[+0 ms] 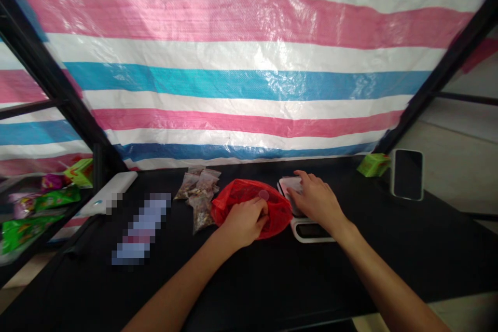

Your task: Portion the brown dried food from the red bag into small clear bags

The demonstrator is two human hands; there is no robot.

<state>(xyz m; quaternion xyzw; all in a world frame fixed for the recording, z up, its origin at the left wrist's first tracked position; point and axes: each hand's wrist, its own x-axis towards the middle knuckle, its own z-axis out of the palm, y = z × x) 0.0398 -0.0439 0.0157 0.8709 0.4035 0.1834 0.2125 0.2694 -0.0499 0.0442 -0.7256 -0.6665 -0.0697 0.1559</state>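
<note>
A red plastic bag [239,193] lies open on the black table [389,249], near its middle. My left hand [245,222] rests on the bag's near edge with its fingers curled on the plastic. My right hand [317,199] lies flat on top of a small white digital scale [311,231], just right of the bag. Whether anything sits under that hand I cannot tell. Several small clear packets [198,189] filled with brownish pieces lie to the left of the red bag.
A striped pink, blue and white tarp [249,72] hangs behind the table. A phone [406,174] and a green box [373,164] stand at the right. A white device [112,190] lies at the left. Green snack packs [42,202] fill a side shelf.
</note>
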